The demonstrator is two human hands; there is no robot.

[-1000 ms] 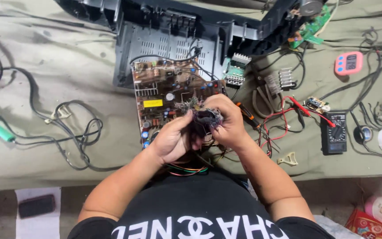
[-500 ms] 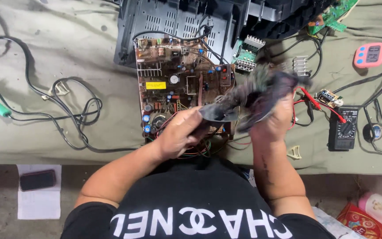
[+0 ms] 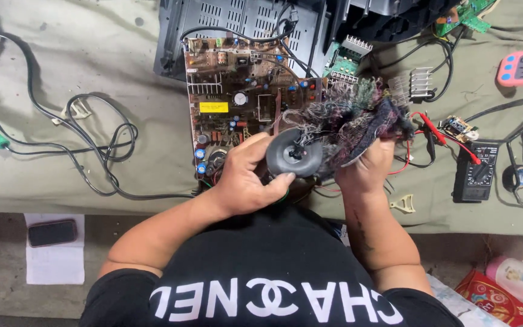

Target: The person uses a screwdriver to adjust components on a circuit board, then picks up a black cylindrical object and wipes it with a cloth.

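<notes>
My left hand [image 3: 246, 181] curls its fingers [image 3: 273, 183] around a grey round part [image 3: 293, 158] above the circuit board [image 3: 243, 103]. My right hand [image 3: 367, 163], fingers clenched, grasps a frayed rag [image 3: 358, 118] against it.

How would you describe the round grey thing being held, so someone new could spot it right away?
Start at the big brown circuit board lying in the middle of the green cloth-covered table. Just below it, the left hand grips a dark grey rubbery disc with a small dark hub in its centre. Unlike the frayed multicoloured rag in the right hand, it is smooth and round.
</notes>
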